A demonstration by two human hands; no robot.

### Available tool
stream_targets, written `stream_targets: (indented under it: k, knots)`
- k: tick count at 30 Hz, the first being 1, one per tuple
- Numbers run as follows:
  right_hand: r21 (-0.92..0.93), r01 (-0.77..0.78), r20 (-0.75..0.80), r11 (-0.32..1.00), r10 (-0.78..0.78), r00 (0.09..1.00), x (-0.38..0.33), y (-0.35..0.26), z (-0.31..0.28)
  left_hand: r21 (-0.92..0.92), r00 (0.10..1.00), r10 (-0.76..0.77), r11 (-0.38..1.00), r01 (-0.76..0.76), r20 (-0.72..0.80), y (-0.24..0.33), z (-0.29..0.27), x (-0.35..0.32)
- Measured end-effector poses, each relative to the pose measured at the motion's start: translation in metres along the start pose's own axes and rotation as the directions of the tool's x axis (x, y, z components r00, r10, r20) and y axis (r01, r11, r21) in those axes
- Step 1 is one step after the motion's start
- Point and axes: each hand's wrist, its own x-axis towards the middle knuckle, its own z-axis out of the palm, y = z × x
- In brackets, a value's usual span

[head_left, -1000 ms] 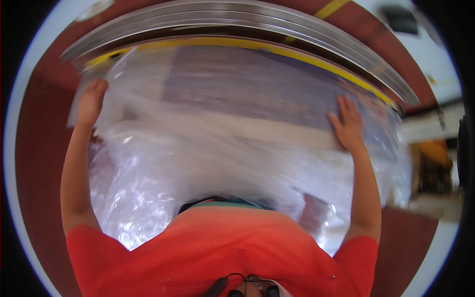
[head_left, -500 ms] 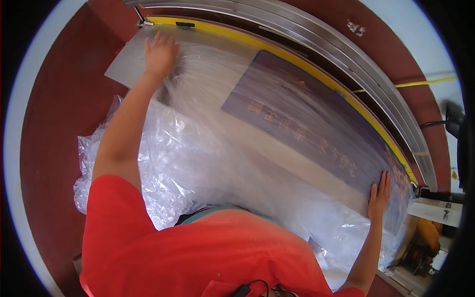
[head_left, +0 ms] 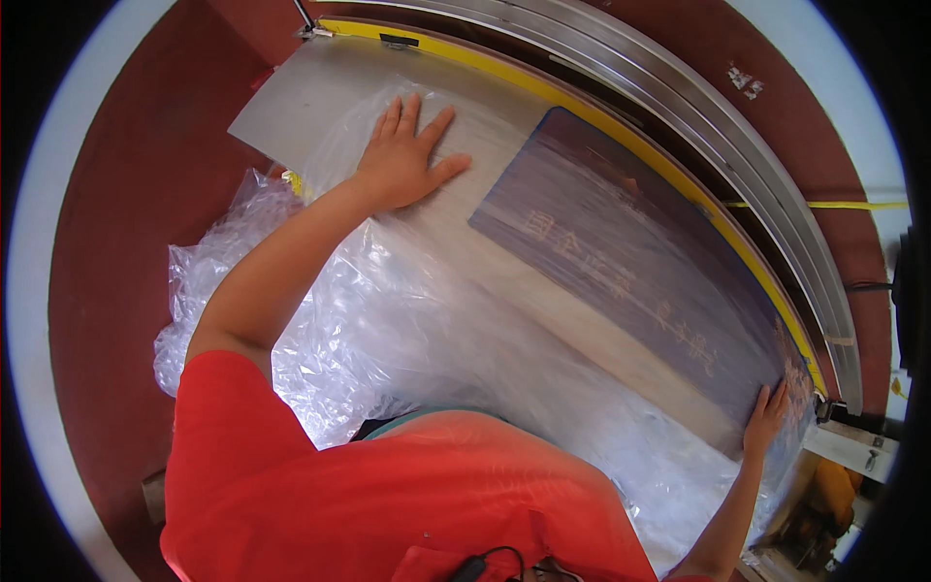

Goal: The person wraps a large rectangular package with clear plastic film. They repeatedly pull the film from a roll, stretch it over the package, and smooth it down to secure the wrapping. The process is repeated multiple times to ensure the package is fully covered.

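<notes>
A large sheet of clear plastic film [head_left: 427,291] lies over a flat grey board [head_left: 310,92] and bunches up in crinkled folds at the left and toward my body. Under the film shows a dark purple-grey panel [head_left: 621,252] with a blue edge and a row of light characters. My left hand [head_left: 407,160] rests flat on the film left of the panel, fingers spread. At the far right my right hand [head_left: 766,419] lies on the film by the panel's right end, fingers extended. Neither hand holds anything.
A yellow strip [head_left: 485,70] runs along the board's far edge, with a black clip [head_left: 399,41] near its left end. Beyond it curves a silver metal rail [head_left: 698,116]. Reddish-brown floor [head_left: 107,291] lies to the left. A white bracket [head_left: 849,448] stands at the right.
My left hand has moved right and nearer, from the board's far left corner, drawing the film's edge along. My right hand stays near the panel's right end. The view has shifted slightly.
</notes>
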Motion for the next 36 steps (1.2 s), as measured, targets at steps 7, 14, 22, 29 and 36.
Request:
stream_targets:
  k: [7,14,22,29,36]
  knots:
    - [0.024,-0.02,0.057,1.0,0.019,0.998,0.0,0.006,0.0,-0.062,0.998,-0.066,0.996,0.065,-0.003,-0.044,0.002,0.046]
    - [0.037,0.028,0.011,0.999,-0.028,1.0,-0.002,0.001,-0.004,-0.462,0.897,-0.39,0.77,0.44,0.206,-0.098,0.014,0.073]
    - [-0.345,0.203,0.153,0.916,-0.158,0.976,-0.006,-0.066,-0.037,-0.774,0.67,-0.448,-0.083,0.628,0.592,-0.103,0.006,0.08]
    - [0.138,0.449,0.083,0.883,-0.462,0.883,0.025,-0.086,-0.029,0.269,0.95,-0.198,0.927,0.261,-0.241,-0.249,0.071,0.02]
    - [0.07,0.372,-0.001,0.925,-0.373,0.928,0.006,-0.098,-0.043,0.037,0.941,-0.312,0.947,0.319,-0.126,-0.182,0.039,0.026]
